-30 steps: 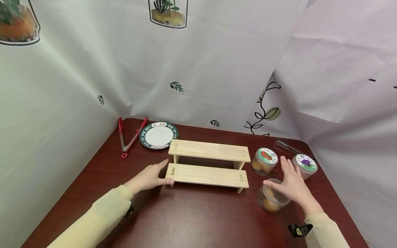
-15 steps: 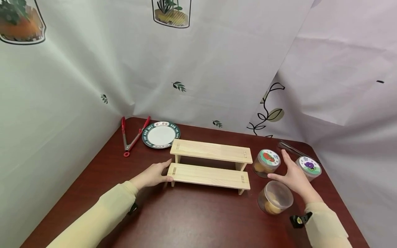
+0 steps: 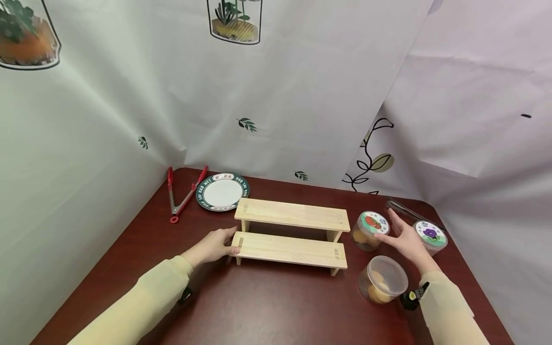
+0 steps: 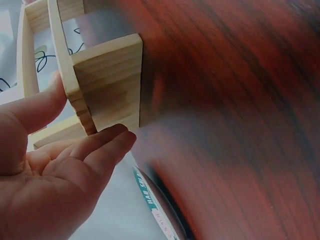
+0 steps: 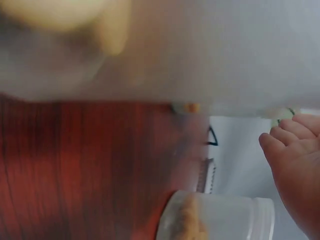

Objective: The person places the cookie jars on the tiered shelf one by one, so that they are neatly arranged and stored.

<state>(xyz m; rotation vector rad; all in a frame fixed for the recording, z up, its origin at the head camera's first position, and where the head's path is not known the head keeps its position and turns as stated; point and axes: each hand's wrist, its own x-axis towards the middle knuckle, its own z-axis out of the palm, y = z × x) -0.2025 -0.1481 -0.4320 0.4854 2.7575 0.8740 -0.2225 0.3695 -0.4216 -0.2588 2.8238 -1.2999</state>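
Left hand [image 3: 213, 247]: thumb on near edge of the lower wooden shelf [image 3: 289, 250], other fingers round its L end; pinches that end (L wrist cam shows fingertips by the side leg).
Right hand [image 3: 408, 243]: nothing gripped; thumb & fingers spread wide, between tomato-lid jar [image 3: 363, 237] and flower-lid jar [image 3: 431, 235]. Thumb tip overlaps edge of tomato lid in head view; can't tell if it touches.
Sleeves: both cream; dark band w/ small yellow mark [image 3: 412, 295] at R wrist.
Tomato-lid jar: upright, just R of the shelves, yellowish pcs inside, red tomato pic on lid.
Unlabelled jar [image 3: 383, 280]: clear, upright, nearer the person than the other two jars; round yellowish pcs in it. Big & blurred in R wrist view.
Flower-lid jar: upright, far R, purple flower on lid.
Thin ridged item [image 3: 403, 209]: lies at back R, behind the jars, partly hidden by R hand; too small to make out.
Upper wooden shelf [image 3: 292, 214]: behind lower one, raised higher, roughly parallel.
Plate [image 3: 222, 191]: white w/ dark green lettered rim, flat, behind L end of upper shelf.
Red-handled tongs [image 3: 174, 209]: just L of plate, handles spread, ring end toward person.
Table [image 3: 276, 306]: dark red-brown, under everything.
Backdrop [image 3: 319, 96]: pale cloth, leaf & plant prints.
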